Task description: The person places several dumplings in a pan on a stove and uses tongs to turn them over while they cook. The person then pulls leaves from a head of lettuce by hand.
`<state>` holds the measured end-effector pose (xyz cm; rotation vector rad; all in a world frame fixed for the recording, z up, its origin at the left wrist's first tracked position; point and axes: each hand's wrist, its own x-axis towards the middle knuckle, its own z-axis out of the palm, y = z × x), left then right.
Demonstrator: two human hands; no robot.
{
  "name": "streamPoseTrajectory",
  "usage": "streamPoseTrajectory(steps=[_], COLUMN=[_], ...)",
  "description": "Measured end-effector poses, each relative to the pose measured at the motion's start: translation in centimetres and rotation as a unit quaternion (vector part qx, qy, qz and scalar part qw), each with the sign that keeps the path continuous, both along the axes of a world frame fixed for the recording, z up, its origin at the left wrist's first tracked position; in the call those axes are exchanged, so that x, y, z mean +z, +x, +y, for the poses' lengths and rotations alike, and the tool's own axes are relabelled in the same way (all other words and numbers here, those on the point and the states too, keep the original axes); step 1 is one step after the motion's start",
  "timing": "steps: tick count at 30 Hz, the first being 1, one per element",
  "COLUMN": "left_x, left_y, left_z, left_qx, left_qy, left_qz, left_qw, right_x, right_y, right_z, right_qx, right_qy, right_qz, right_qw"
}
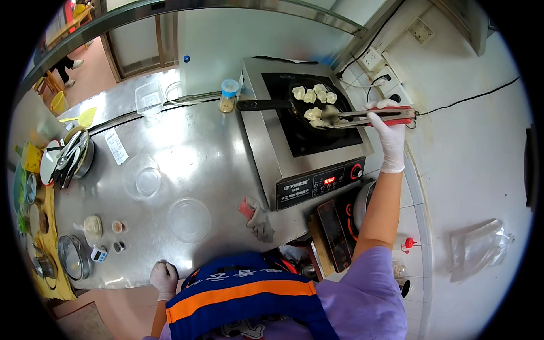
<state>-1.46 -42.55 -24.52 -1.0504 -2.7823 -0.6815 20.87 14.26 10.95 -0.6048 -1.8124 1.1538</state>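
My right hand (391, 131), in a thin white glove, is closed around the red grips of metal tongs (356, 116). The tongs reach left into a black frying pan (294, 90), their tips among the pale dumplings (313, 113) at its near side. More dumplings (317, 94) lie toward the far side. The pan sits on a steel induction cooker (262, 139) with a lit red display, its handle pointing left. At the near edge of the counter rests my left hand (164, 277), also gloved, fingers curled into a fist with nothing visible in it.
On the steel counter (226, 153) are a blue-lidded jar (228, 95), clear plastic lids (189, 220), a grey and red cloth (258, 220), a small timer (98, 254) and a pot of utensils (85, 156). A black cable (470, 97) hangs along the right wall.
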Motion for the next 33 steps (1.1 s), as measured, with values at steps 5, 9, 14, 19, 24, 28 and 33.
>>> streamPoseTrajectory(steps=[5,9,14,19,24,28,33], left_x=[0.0,0.1,0.0,-0.2,-0.3,0.0,-0.2], left_y=[0.1,0.2,0.2,0.2,0.2,0.2,0.1], left_z=[0.0,0.2,0.0,0.1,0.1,0.0,0.0], left_qx=[0.002,0.005,0.010,0.013,0.013,0.013,0.017], left_qy=[-0.010,0.000,-0.009,-0.008,0.005,-0.023,-0.022], left_qz=[-0.009,-0.008,0.000,0.000,0.010,-0.004,-0.010], left_qw=[1.000,1.000,1.000,1.000,1.000,1.000,1.000], right_x=[0.5,0.9,1.6,1.2,-0.2,-0.9,-2.8], right_y=[2.6,3.1,2.9,1.8,0.5,2.3,3.8], right_z=[1.6,1.5,1.5,2.2,2.7,6.2,11.3], right_qx=[-0.052,0.020,0.051,0.130,0.071,-0.153,-0.275], right_qy=[0.044,0.052,0.027,0.033,0.027,0.010,-0.156], right_qz=[0.036,0.011,-0.043,-0.085,-0.044,-0.007,0.133], right_qw=[0.997,0.998,0.997,0.987,0.996,0.988,0.939])
